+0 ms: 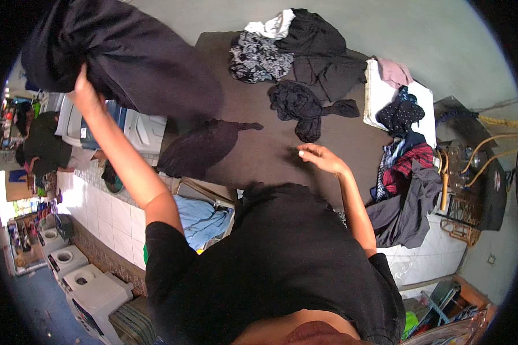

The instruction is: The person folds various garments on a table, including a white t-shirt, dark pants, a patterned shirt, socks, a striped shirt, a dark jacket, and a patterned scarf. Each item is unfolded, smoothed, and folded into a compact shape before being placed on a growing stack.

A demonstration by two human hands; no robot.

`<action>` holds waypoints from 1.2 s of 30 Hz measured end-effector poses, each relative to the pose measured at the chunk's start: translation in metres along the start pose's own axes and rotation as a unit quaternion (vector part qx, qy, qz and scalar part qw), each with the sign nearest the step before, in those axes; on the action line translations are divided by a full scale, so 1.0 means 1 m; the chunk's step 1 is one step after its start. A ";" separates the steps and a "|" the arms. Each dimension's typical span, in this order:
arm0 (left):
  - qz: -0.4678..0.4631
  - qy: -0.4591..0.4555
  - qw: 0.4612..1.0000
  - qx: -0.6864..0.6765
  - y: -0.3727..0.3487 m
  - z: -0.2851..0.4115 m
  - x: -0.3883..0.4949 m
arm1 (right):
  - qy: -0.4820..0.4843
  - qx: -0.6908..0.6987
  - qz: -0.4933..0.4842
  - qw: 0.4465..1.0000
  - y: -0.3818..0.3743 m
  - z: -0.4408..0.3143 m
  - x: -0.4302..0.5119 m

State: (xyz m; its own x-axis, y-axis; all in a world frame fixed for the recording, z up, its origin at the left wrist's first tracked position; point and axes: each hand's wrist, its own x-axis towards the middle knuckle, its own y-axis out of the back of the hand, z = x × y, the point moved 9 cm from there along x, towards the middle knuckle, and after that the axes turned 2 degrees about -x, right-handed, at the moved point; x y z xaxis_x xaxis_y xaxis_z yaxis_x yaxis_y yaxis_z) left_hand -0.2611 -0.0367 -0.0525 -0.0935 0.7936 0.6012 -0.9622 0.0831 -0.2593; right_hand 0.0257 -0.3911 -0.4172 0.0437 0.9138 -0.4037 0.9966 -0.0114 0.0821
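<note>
My left hand point(86, 92) is raised at the upper left, gripping a large dark cloth garment point(134, 56) that hangs in wide folds towards the brown covered table point(267, 159). Over the table's near side is my right hand point(321, 158), its fingers loosely apart and holding nothing. Just beyond it lies a crumpled black garment point(295, 105). A dark, gathered cloth piece point(203, 148) rests at the table's near left edge. Farther back are a black-and-white patterned garment point(261, 56), a white cloth point(272, 26) and more black clothing point(315, 36).
At the right, a white board-like surface point(373, 97) bears a pink cloth point(395, 72) and a dotted dark cloth point(401, 110). A red striped cloth point(414, 161) and grey cloth point(414, 211) lie nearby. Blue cloth point(203, 222) sits below left. Another person point(49, 142) and several washing machines point(86, 280) are left.
</note>
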 end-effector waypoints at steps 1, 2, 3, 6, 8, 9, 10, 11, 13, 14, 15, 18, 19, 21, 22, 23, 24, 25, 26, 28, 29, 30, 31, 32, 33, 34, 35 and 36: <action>-0.064 -0.101 0.993 0.006 -0.007 0.007 0.009 | -0.033 0.007 0.050 0.998 0.016 0.016 0.005; -0.078 -0.120 0.989 0.035 -0.006 -0.007 0.014 | -0.051 -0.003 0.079 0.996 0.030 0.029 0.009; -0.073 -0.091 0.990 0.083 -0.001 -0.032 0.019 | -0.064 -0.012 0.102 0.993 0.043 0.040 0.014; -0.166 -0.112 0.963 0.178 -0.003 -0.111 -0.006 | -0.100 -0.073 0.164 0.979 0.071 0.063 0.043; -0.229 -0.091 0.948 0.202 -0.010 -0.176 -0.048 | 0.038 -0.155 0.282 0.946 0.084 0.037 0.060; -0.247 -0.054 0.945 0.208 -0.013 -0.211 -0.075 | 0.059 -0.192 0.336 0.920 0.086 0.029 0.065; -0.312 -0.105 0.891 0.313 -0.020 -0.231 -0.109 | 0.075 -0.215 0.365 0.903 0.085 0.023 0.070; -0.329 -0.047 0.870 0.363 -0.020 -0.264 -0.141 | 0.082 -0.236 0.393 0.885 0.086 0.018 0.076; -0.409 0.144 0.785 0.444 -0.016 -0.322 -0.213 | 0.014 -0.228 0.381 0.896 0.084 0.027 0.091; -0.455 0.224 0.687 0.520 -0.010 -0.341 -0.252 | -0.061 -0.272 0.344 0.897 0.081 0.037 0.099; -0.477 0.238 0.643 0.550 -0.013 -0.341 -0.276 | -0.100 -0.317 0.313 0.890 0.080 0.041 0.103; -0.475 0.105 0.690 0.537 -0.061 -0.294 -0.304 | -0.119 -0.269 0.312 0.903 0.083 0.036 0.095; -0.473 0.026 0.721 0.506 -0.084 -0.268 -0.312 | -0.152 -0.245 0.290 0.912 0.083 0.035 0.092; -0.549 -0.006 0.729 0.409 -0.124 -0.235 -0.343 | -0.027 -0.193 0.280 0.940 0.073 -0.006 0.077; -0.577 0.016 0.725 0.375 -0.139 -0.226 -0.359 | 0.023 -0.192 0.251 0.949 0.066 -0.030 0.066; -0.585 -0.002 0.744 0.322 -0.155 -0.211 -0.368 | 0.073 -0.190 0.222 0.954 0.061 -0.057 0.053; -0.596 0.024 0.749 0.290 -0.167 -0.207 -0.376 | 0.133 -0.178 0.195 0.955 0.058 -0.088 0.039; -0.590 0.019 0.769 0.245 -0.179 -0.199 -0.379 | 0.193 -0.165 0.169 0.952 0.055 -0.119 0.023; -0.579 0.031 0.777 0.245 -0.187 -0.199 -0.382 | 0.257 -0.174 0.177 0.934 0.057 -0.150 0.001; -0.536 0.054 0.820 0.195 -0.202 -0.197 -0.375 | 0.259 -0.101 0.233 0.932 0.073 -0.180 -0.049; -0.546 0.083 0.810 0.199 -0.208 -0.204 -0.374 | 0.212 -0.008 0.273 0.938 0.083 -0.178 -0.078; -0.514 0.066 0.839 0.167 -0.215 -0.199 -0.362 | 0.248 -0.014 0.324 0.913 0.096 -0.193 -0.110; -0.502 0.091 0.843 0.171 -0.220 -0.203 -0.353 | 0.299 -0.014 0.366 0.881 0.107 -0.208 -0.141; -0.458 0.063 0.879 0.113 -0.223 -0.191 -0.335 | 0.335 0.039 0.472 0.815 0.122 -0.209 -0.175; -0.422 0.136 0.894 0.055 -0.225 -0.195 -0.321 | 0.392 0.158 0.476 0.771 0.136 -0.207 -0.197; -0.390 0.077 0.915 0.069 -0.221 -0.179 -0.301 | 0.406 0.220 0.530 0.711 0.151 -0.200 -0.222; -0.396 0.121 0.906 0.091 -0.223 -0.182 -0.286 | 0.421 0.256 0.584 0.645 0.164 -0.192 -0.248; -0.379 0.057 0.919 0.090 -0.224 -0.165 -0.262 | 0.472 0.286 0.515 0.656 0.173 -0.201 -0.258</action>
State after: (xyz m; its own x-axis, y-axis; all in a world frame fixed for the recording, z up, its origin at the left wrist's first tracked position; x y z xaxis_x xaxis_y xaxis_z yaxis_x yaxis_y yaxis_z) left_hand 0.0209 -0.1640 -0.2763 0.6395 0.6071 0.4717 -0.7670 0.5456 0.3376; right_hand 0.1728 -0.5473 -0.1158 0.9206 0.1429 0.3633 0.3476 -0.7238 -0.5961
